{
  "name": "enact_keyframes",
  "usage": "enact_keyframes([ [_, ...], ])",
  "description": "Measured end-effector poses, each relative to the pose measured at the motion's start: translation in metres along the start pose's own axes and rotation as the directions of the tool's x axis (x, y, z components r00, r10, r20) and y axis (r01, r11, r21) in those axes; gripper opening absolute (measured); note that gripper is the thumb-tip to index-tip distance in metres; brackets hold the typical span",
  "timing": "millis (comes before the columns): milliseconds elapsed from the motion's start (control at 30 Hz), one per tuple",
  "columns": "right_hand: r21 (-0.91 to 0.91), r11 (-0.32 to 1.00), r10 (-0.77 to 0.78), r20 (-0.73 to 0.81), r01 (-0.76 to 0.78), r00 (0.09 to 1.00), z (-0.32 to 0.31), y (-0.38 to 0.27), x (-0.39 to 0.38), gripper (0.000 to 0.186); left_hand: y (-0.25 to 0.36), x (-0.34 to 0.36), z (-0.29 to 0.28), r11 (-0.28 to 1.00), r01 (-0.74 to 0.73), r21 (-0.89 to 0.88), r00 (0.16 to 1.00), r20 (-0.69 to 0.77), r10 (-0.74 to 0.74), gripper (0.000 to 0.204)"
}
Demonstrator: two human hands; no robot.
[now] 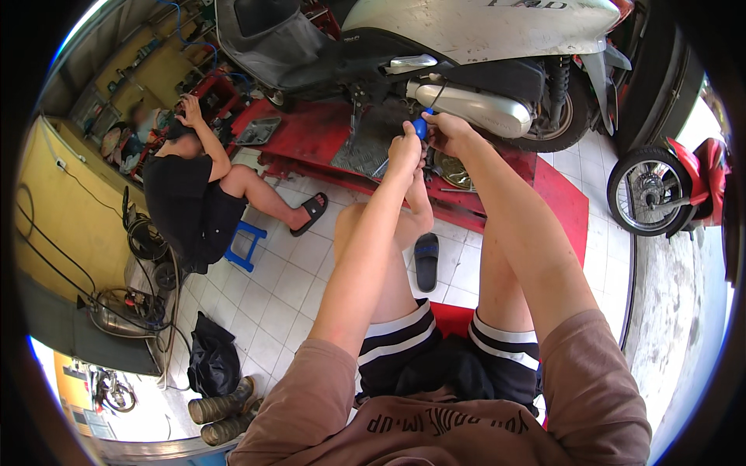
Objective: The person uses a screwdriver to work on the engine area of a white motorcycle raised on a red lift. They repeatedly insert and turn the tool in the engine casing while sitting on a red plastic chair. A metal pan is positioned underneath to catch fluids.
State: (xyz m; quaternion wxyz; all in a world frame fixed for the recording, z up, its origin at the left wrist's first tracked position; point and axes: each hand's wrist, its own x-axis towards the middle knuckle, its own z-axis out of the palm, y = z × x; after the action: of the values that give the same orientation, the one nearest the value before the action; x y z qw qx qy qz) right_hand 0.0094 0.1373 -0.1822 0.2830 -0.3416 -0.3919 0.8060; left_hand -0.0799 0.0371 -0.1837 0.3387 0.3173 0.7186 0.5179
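1. Blue tool (421, 128): held up between both hands, over the near edge of the red platform (559, 203) and just below the scooter's (474, 35) silver casing (483, 114) in this view. Its full shape is hidden by the fingers.
2. Left hand (406, 153): grip closed around the tool's lower part.
3. Right hand (451, 133): grip closed too, thumb and fingers pinching the tool's upper end.
4. Done, as far as shows: the scooter stands on the platform, with the casing and rear wheel (571, 116) in place on it. No finished step can be read beyond that.
5. Left: the work looks to be midway, since both hands are busy with the tool. Whether the tool touches the scooter cannot be told, nor how many steps remain.
6. Nearby: a brassy round dish (454, 171) sits on the platform beside the right forearm; what it holds is too small to tell. A dark tray (259, 131) lies farther left, near a seated person (180, 202) in black.
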Motion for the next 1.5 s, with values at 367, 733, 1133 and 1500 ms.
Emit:
enact_keyframes([
  [367,0.185,0.981,0.025,0.152,-0.053,0.988,-0.003,-0.003,0.003,0.016,0.020,-0.022,-0.005,0.874,-0.099,0.476,0.978,-0.115,0.174,0.066],
  [733,0.082,0.996,-0.041,0.013,0.040,0.999,-0.008,0.003,0.016,0.015,0.014,-0.018,0.001,0.790,-0.228,0.569,0.926,-0.125,0.357,0.071],
  [1133,0.072,0.994,-0.086,0.008,0.086,0.996,-0.015,-0.003,0.010,0.015,0.026,-0.032,0.005,0.845,-0.251,0.472,0.935,-0.109,0.339,0.060],
  [1500,0.180,0.984,-0.016,0.194,-0.019,0.981,-0.017,-0.007,0.004,0.010,0.013,-0.014,0.002,0.983,-0.010,-0.181,0.994,0.101,0.028,0.058],
])
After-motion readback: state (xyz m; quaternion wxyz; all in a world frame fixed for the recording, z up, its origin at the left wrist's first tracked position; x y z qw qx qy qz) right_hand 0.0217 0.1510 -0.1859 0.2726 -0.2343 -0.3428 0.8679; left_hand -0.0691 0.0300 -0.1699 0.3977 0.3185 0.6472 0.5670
